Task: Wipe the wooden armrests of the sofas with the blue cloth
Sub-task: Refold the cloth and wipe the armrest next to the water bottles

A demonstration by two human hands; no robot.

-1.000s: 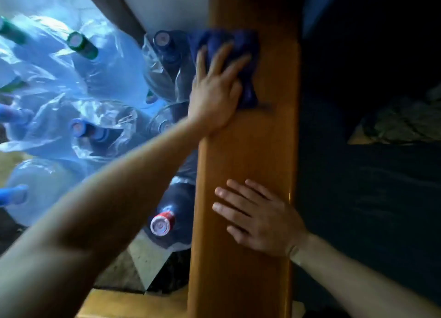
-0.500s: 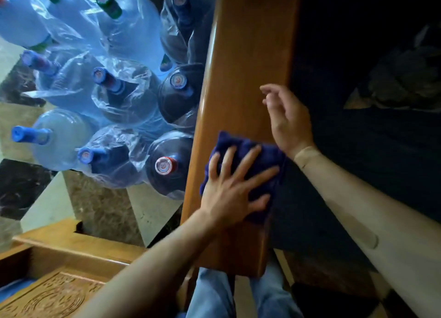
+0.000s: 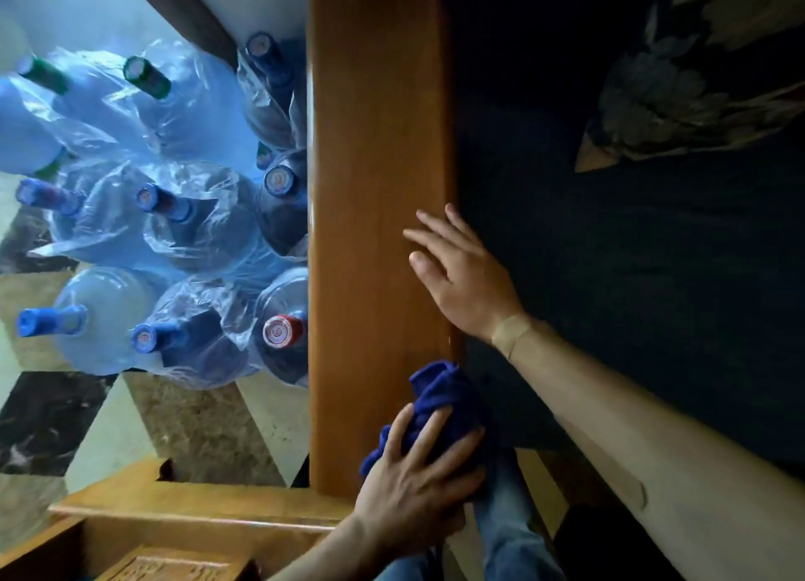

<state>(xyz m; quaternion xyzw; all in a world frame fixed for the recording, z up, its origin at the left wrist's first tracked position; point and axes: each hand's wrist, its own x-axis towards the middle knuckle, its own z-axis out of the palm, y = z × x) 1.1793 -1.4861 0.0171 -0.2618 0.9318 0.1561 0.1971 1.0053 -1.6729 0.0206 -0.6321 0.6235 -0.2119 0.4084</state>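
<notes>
A long polished wooden armrest point(image 3: 374, 197) runs up the middle of the view. My left hand point(image 3: 414, 484) grips the bunched blue cloth point(image 3: 440, 399) at the armrest's near right corner, fingers curled over it. My right hand point(image 3: 461, 275) hovers with spread fingers at the armrest's right edge, a little beyond the cloth, holding nothing. To the right lies the dark sofa seat point(image 3: 631, 275).
Several large water bottles point(image 3: 183, 227) wrapped in plastic stand on the tiled floor point(image 3: 52, 419) left of the armrest. Another wooden armrest point(image 3: 183, 511) sits at the bottom left. A patterned cushion point(image 3: 697, 79) lies at the far right. My jeans point(image 3: 509, 537) show below.
My left hand has dragged the cloth from the far end of the armrest down to its near corner and bunched it up. My right hand has lifted off the wood.
</notes>
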